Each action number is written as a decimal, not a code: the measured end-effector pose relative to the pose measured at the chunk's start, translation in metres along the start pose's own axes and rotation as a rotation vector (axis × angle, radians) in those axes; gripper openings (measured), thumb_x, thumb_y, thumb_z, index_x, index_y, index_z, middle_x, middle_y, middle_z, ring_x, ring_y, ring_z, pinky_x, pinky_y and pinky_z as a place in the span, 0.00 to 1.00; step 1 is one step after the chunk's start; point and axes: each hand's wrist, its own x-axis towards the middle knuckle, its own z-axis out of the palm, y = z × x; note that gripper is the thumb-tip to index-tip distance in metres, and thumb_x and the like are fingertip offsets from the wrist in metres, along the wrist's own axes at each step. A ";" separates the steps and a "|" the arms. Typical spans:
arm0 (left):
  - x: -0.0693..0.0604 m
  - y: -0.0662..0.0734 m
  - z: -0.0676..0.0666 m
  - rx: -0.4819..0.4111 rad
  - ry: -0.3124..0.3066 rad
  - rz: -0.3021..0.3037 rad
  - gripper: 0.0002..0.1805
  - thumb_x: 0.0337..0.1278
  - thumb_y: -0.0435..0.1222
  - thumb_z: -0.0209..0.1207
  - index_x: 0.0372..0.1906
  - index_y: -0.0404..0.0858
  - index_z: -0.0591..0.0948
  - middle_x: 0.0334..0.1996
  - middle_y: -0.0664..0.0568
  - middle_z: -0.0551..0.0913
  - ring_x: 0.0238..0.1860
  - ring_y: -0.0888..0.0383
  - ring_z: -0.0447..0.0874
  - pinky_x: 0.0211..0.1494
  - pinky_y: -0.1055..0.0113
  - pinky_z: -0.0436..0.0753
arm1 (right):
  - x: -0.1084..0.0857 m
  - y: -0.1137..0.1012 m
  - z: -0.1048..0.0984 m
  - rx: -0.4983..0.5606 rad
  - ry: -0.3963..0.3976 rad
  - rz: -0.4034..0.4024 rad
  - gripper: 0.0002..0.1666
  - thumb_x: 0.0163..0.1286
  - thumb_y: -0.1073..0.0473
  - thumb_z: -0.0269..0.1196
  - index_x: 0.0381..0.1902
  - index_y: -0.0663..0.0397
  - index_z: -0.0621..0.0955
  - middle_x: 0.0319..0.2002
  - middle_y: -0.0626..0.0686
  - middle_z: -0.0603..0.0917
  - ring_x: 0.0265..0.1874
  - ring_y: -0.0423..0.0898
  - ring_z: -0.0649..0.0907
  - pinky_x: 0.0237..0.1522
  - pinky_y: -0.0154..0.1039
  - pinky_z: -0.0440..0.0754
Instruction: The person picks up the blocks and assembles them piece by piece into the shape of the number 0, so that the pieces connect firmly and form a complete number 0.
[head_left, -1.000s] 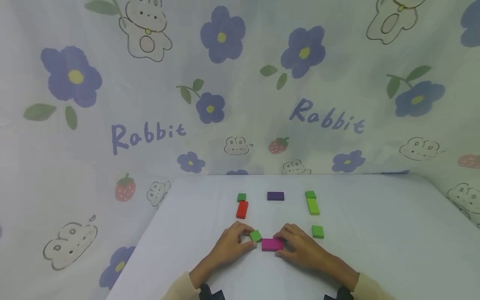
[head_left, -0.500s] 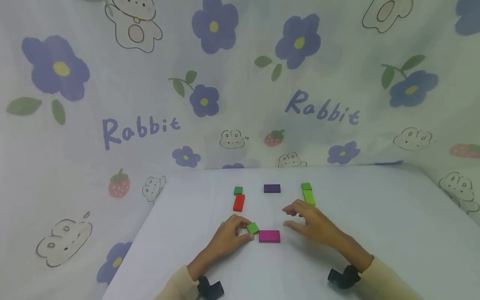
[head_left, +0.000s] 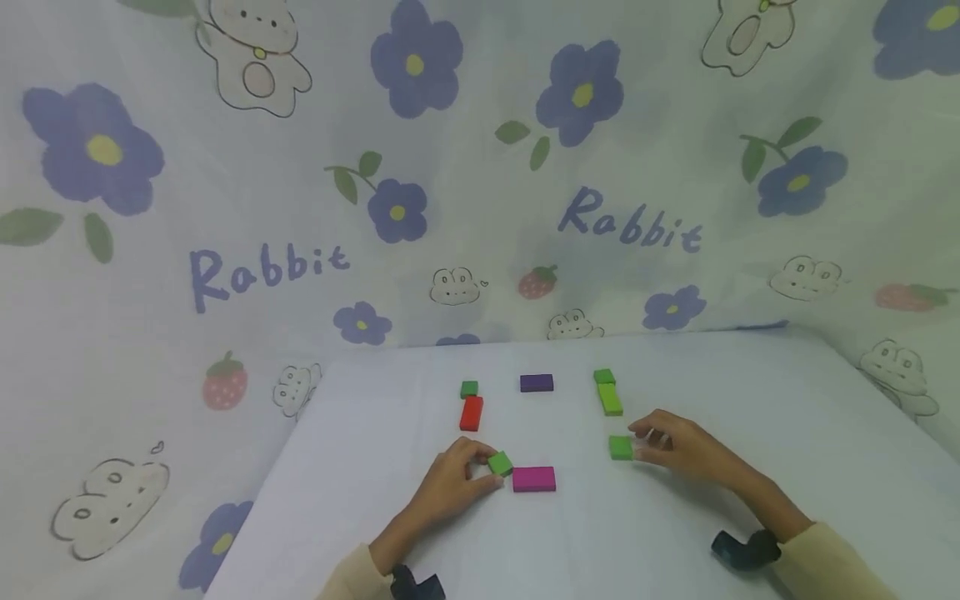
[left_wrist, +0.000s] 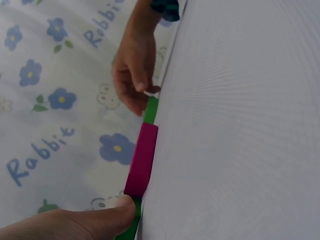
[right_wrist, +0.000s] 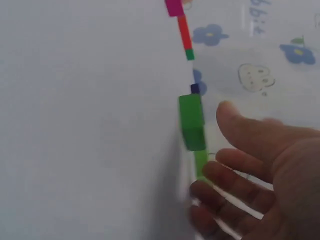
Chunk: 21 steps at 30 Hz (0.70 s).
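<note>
My left hand (head_left: 452,480) holds a small green block (head_left: 500,463) between thumb and fingers on the white table. Its corner lies close to the left end of a magenta rectangular block (head_left: 534,479). In the left wrist view, the thumb presses the green block (left_wrist: 131,222) beside the magenta block (left_wrist: 142,160). My right hand (head_left: 688,451) is just right of another green block (head_left: 620,447), fingers parted and loosely bent. The right wrist view shows a gap between that green block (right_wrist: 191,120) and the right thumb, with nothing held.
Farther back on the table (head_left: 375,392) lie a red block (head_left: 471,413) with a small green block (head_left: 468,389) behind it, a dark purple block (head_left: 536,383), and a lime block (head_left: 610,399) with a green block (head_left: 603,377) behind it. A patterned curtain (head_left: 480,167) hangs behind.
My right hand has let go of the magenta block and moved right, to beside the right-hand green block. My left hand keeps its hold on the other green block. The head view has shifted slightly.
</note>
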 end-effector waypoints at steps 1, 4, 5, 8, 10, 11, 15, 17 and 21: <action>-0.001 0.000 0.001 -0.003 -0.002 0.000 0.19 0.55 0.48 0.69 0.52 0.50 0.83 0.42 0.62 0.78 0.31 0.65 0.70 0.31 0.73 0.71 | -0.001 0.003 0.002 0.002 -0.005 -0.007 0.23 0.66 0.51 0.69 0.54 0.58 0.81 0.45 0.49 0.84 0.42 0.36 0.81 0.40 0.31 0.82; -0.002 0.001 0.001 -0.011 0.001 0.006 0.19 0.55 0.48 0.69 0.51 0.50 0.83 0.43 0.61 0.78 0.32 0.65 0.70 0.31 0.73 0.71 | -0.003 0.007 0.006 0.002 -0.009 -0.045 0.26 0.65 0.51 0.69 0.55 0.59 0.81 0.45 0.48 0.83 0.43 0.37 0.81 0.40 0.32 0.81; -0.002 0.001 0.001 -0.013 0.003 0.006 0.19 0.55 0.48 0.69 0.51 0.50 0.83 0.43 0.61 0.78 0.32 0.64 0.70 0.31 0.73 0.71 | -0.003 0.008 0.007 0.003 -0.007 -0.053 0.26 0.64 0.51 0.69 0.55 0.59 0.80 0.45 0.49 0.83 0.43 0.36 0.80 0.40 0.31 0.81; -0.003 0.001 0.001 -0.011 0.006 0.009 0.18 0.55 0.48 0.69 0.51 0.50 0.83 0.42 0.62 0.79 0.32 0.65 0.70 0.32 0.73 0.71 | -0.001 0.010 0.010 0.005 -0.013 -0.041 0.27 0.64 0.51 0.70 0.56 0.59 0.81 0.45 0.48 0.83 0.42 0.35 0.78 0.38 0.30 0.80; -0.003 0.001 0.001 -0.011 0.003 0.010 0.18 0.55 0.48 0.69 0.51 0.50 0.83 0.42 0.62 0.79 0.31 0.65 0.70 0.31 0.73 0.72 | 0.000 0.011 0.012 0.002 -0.018 -0.027 0.26 0.63 0.51 0.70 0.56 0.58 0.81 0.45 0.48 0.83 0.41 0.34 0.77 0.36 0.30 0.79; -0.003 0.001 0.001 -0.013 0.002 0.011 0.18 0.55 0.48 0.69 0.51 0.50 0.83 0.42 0.62 0.79 0.31 0.65 0.70 0.31 0.73 0.72 | 0.000 0.011 0.013 0.000 -0.017 -0.021 0.26 0.63 0.52 0.70 0.55 0.57 0.81 0.45 0.47 0.82 0.41 0.34 0.77 0.36 0.29 0.78; -0.003 0.002 0.000 -0.013 0.008 0.022 0.18 0.55 0.48 0.69 0.51 0.50 0.83 0.42 0.62 0.79 0.31 0.65 0.70 0.32 0.73 0.72 | 0.001 0.009 0.015 -0.007 0.003 -0.021 0.22 0.63 0.54 0.71 0.53 0.56 0.82 0.43 0.46 0.82 0.40 0.34 0.77 0.34 0.29 0.77; -0.003 0.002 0.000 -0.010 0.010 0.026 0.18 0.55 0.48 0.69 0.51 0.50 0.83 0.42 0.61 0.79 0.32 0.65 0.70 0.32 0.73 0.72 | 0.001 0.008 0.016 -0.016 0.023 -0.029 0.21 0.62 0.55 0.71 0.52 0.55 0.83 0.42 0.46 0.82 0.39 0.34 0.77 0.33 0.29 0.77; -0.002 0.002 0.000 -0.002 0.010 0.020 0.18 0.55 0.47 0.69 0.51 0.50 0.83 0.41 0.62 0.79 0.32 0.65 0.70 0.32 0.73 0.72 | 0.002 0.007 0.018 -0.035 0.055 -0.005 0.19 0.61 0.57 0.72 0.50 0.53 0.83 0.41 0.44 0.83 0.39 0.34 0.78 0.35 0.30 0.79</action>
